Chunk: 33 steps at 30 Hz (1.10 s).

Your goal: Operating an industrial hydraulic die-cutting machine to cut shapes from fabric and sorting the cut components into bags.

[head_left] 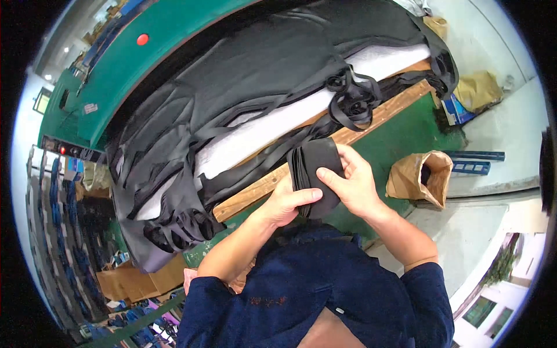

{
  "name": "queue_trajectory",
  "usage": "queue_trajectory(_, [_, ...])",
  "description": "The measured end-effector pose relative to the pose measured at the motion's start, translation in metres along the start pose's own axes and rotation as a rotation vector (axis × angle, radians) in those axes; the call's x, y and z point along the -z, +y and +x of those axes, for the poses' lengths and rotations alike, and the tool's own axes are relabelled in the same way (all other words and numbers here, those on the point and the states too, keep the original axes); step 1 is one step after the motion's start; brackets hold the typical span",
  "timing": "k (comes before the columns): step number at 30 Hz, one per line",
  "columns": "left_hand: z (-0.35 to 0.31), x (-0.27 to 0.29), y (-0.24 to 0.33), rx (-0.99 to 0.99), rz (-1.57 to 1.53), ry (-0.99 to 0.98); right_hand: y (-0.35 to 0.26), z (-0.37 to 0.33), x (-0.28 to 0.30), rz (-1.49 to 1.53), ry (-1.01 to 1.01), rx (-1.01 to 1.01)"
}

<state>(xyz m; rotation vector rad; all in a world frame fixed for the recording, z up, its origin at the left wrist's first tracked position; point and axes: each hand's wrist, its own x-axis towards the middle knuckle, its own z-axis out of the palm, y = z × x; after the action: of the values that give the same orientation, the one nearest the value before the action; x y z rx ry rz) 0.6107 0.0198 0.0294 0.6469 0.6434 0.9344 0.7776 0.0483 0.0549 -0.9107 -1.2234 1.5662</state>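
A stack of black cut pieces [321, 177], thin and round-ended, is held upright between my two hands in front of my chest. My left hand [288, 201] grips its lower left side, with the thumb across the front piece. On the right side, my right hand [351, 181] pinches it with the thumb on the front face and the fingers behind. The layer edges fan out slightly at the left of the stack. Beyond my hands, large sheets of black material [261, 55] with cut-out gaps lie over a white layer [249, 142].
A wooden beam [383, 115] runs along the table's near edge, with curled black offcuts [354, 101] beside it. A brown paper bag [419, 178] stands at the right near blue bars [473, 162]. A green machine with a red button [143, 39] is at the far left; flattened cardboard [142, 281] lies below.
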Motion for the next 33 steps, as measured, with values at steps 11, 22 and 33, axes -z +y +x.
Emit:
queue_trajectory(11, [0.041, 0.007, -0.009, 0.143, -0.449, -0.153, -0.033, 0.013, 0.016, -0.623, 0.065, 0.267])
queue_trajectory(22, [0.046, 0.034, 0.021, 0.007, -0.541, -0.151, -0.029, 0.056, -0.024, -0.637, 0.042, 0.222])
queue_trajectory(33, [0.031, 0.068, 0.049, -0.053, -0.670, -0.066, -0.018, 0.091, -0.073, -0.569, -0.021, 0.221])
